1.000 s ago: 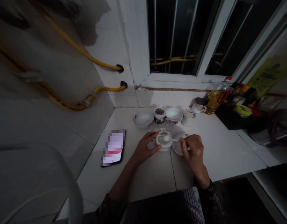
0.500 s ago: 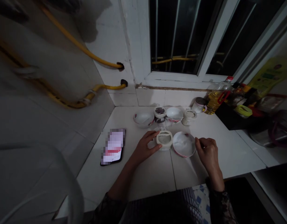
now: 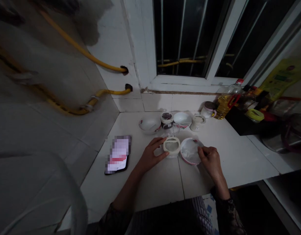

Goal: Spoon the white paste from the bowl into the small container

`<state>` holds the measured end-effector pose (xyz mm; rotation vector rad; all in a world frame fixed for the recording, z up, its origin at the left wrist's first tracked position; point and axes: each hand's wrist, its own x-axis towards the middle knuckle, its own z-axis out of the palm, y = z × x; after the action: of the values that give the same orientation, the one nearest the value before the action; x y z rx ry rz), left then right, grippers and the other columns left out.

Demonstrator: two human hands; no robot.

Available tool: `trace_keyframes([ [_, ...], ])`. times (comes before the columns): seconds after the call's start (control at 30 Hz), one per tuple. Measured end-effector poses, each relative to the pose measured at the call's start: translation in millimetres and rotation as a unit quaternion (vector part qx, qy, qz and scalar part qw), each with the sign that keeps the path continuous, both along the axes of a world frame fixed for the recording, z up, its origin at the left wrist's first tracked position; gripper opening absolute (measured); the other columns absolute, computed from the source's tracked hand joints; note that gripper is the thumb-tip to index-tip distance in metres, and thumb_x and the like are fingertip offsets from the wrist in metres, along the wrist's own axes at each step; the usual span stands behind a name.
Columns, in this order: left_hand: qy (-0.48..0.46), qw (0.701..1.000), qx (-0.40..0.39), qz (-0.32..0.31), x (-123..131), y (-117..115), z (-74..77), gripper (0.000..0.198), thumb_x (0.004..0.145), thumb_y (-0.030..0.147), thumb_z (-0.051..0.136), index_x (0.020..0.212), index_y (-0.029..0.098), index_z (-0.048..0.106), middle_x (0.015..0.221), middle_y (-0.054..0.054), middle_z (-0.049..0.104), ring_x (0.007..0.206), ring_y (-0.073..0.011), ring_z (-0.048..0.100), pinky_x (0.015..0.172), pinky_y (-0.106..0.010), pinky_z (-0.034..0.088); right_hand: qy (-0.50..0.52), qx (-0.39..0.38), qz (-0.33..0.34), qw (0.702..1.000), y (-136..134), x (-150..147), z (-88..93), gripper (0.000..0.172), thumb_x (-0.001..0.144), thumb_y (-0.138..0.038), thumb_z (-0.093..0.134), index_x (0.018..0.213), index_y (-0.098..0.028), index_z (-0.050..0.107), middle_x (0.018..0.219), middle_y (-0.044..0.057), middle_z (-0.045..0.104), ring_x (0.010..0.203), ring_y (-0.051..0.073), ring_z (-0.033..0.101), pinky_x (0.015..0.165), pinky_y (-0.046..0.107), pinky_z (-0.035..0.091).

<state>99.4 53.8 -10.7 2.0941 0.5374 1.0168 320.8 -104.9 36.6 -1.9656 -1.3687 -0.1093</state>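
My left hand [image 3: 151,155] grips the side of a clear jar with a cream ring-shaped rim [image 3: 171,147], which stands on the white counter [image 3: 150,186]. To the right of the jar is a shallow white bowl [image 3: 191,151] with a pinkish pattern and something white inside. My right hand [image 3: 210,161] lies over the bowl's near right rim, its fingers on the edge. No spoon shows in either hand.
Behind these stand a white bowl [image 3: 150,124], a dark-topped jar [image 3: 166,117], another bowl [image 3: 182,119], a small cream jar [image 3: 197,122] and a mug [image 3: 208,109]. An oil bottle [image 3: 224,106] stands at the back right. A smartphone [image 3: 118,155] lies to the left.
My right hand has let go of the spoon seen a second ago and moved from the jar to the bowl's rim. The bowl now lies uncovered, slightly further left than half a second ago.
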Motion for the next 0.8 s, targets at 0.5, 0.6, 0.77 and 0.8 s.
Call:
trace_keyframes([
  [0.5,0.000,1.000,-0.013,0.001,0.4,0.2,-0.8,0.049,0.084,0.034,0.069,0.132,0.030,0.060,0.128,-0.008,0.061,0.113,-0.0228,0.061,0.091,-0.038,0.056,0.100,0.003,-0.072,0.992,-10.3,8.0,-2.3,0.045,0.086,-0.049,0.043,0.051,-0.023,0.032,0.048,-0.005,0.026,0.049,0.009,0.028,0.046,0.024,0.023],
  [0.6,0.004,1.000,-0.021,-0.002,0.3,0.0,0.4,0.050,0.083,0.034,0.070,0.132,0.030,0.060,0.128,-0.008,0.060,0.114,-0.0229,0.061,0.091,-0.039,0.056,0.136,0.012,-0.065,0.989,-9.6,8.7,-6.6,0.046,0.084,-0.052,0.045,0.051,-0.023,0.031,0.049,-0.005,0.024,0.049,0.009,0.026,0.045,0.025,0.022],
  [0.77,-0.008,1.000,-0.015,-0.008,0.6,0.3,0.3,0.049,0.084,0.034,0.069,0.132,0.030,0.060,0.128,-0.008,0.060,0.114,-0.0227,0.061,0.090,-0.038,0.057,0.198,0.034,-0.047,0.978,-8.7,11.2,-8.6,0.047,0.084,-0.054,0.045,0.052,-0.024,0.028,0.050,-0.006,0.023,0.047,0.009,0.024,0.044,0.025,0.022],
  [0.8,-0.007,1.000,-0.014,-0.007,0.6,0.4,0.0,0.049,0.084,0.034,0.069,0.132,0.030,0.060,0.127,-0.007,0.060,0.114,-0.0226,0.061,0.090,-0.038,0.057,0.188,0.032,-0.053,0.980,-8.6,11.8,-7.7,0.047,0.085,-0.054,0.045,0.052,-0.024,0.029,0.049,-0.006,0.023,0.047,0.009,0.025,0.045,0.025,0.023],
])
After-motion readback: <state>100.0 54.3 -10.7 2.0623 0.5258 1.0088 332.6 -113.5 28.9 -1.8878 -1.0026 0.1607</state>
